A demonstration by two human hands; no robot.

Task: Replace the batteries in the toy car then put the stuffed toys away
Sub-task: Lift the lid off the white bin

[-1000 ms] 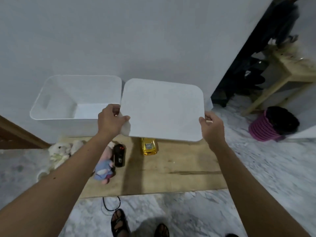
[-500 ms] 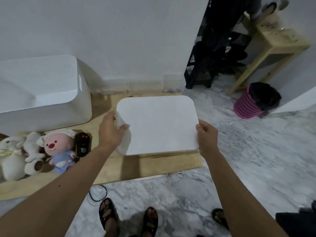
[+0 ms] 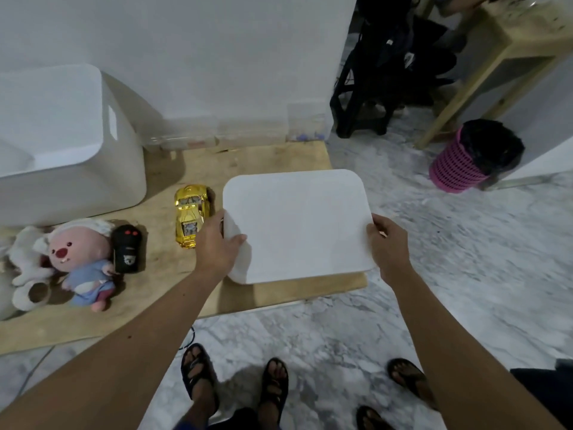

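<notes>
The left hand (image 3: 217,246) and right hand (image 3: 386,243) each grip a side of the white lid (image 3: 297,225). The gold toy car (image 3: 189,214) sits just beside the left hand, with the stuffed toys (image 3: 77,259) farther left.

Single head view: looks steeply down, forward, near wooden board (image 3: 273,156); edges perhaps wide-angle warped.

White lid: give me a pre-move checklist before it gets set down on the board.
1. Both hands hold the white lid, left hand and right hand at opposite edges: ok.
2. Lid level: ok, slightly tilted.
3. Gold toy car clear of the lid: cannot tell, it sits right beside the left edge.
4. Wooden board bare beyond the lid: ok.
5. White bin uncovered for the stuffed toys: ok.
</notes>
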